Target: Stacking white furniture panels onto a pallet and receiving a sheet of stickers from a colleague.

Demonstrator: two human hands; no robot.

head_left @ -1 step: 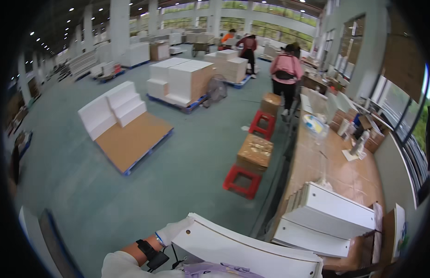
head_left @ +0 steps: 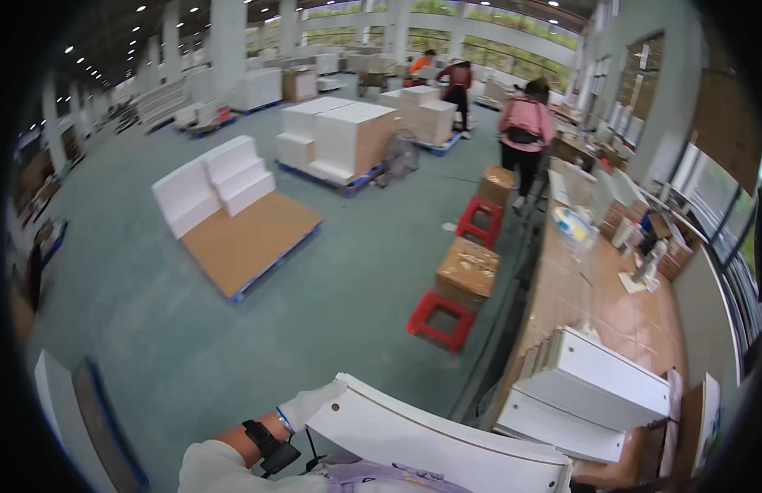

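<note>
My left hand [head_left: 312, 404], in a pale glove, is closed on the upper left end of a long white panel [head_left: 430, 431]. The panel slants down to the right across the lower edge, close to my body; a round hole shows near each end. A dark strap with a small black box sits on my left wrist. My right hand is not visible. To the right of the panel, a stack of similar white panels [head_left: 594, 374] rests on the workbench [head_left: 574, 283], several standing on edge side by side.
Red stools [head_left: 441, 320] and taped cartons [head_left: 467, 271] line the bench's left side. A blue pallet carries brown board [head_left: 249, 238] and white panels on the left. Farther off stand loaded pallets [head_left: 340, 140], a covered fan [head_left: 400, 154] and a person in pink [head_left: 524, 123].
The surroundings have shifted slightly rightward in view. My left hand keeps its hold on the white panel, which stays in nearly the same place in the picture.
</note>
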